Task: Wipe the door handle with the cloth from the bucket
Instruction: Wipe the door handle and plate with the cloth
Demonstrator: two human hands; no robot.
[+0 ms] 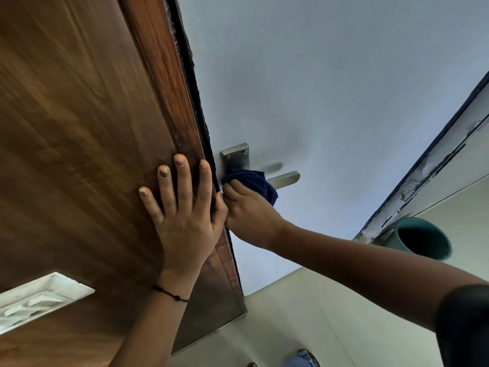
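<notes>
A steel lever door handle (pixel 285 178) with its backplate (pixel 235 157) is fixed to the pale grey face of the open door (pixel 330 88). My right hand (pixel 248 215) is shut on a dark blue cloth (pixel 254 181), pressing it around the base of the lever where it meets the plate. The lever's free end sticks out to the right of the cloth. My left hand (pixel 182 210) lies flat with spread fingers on the brown wooden face (pixel 79 128), its thumb hooked over the door's edge. The teal bucket (pixel 420 238) stands on the floor at the right.
The door's dark edge (pixel 195 102) runs diagonally between the wooden face and the grey face. A white vent panel (pixel 34 300) is set low in the wooden face. Pale floor tiles (pixel 317 313) lie below, with a door frame (pixel 423 168) at the right.
</notes>
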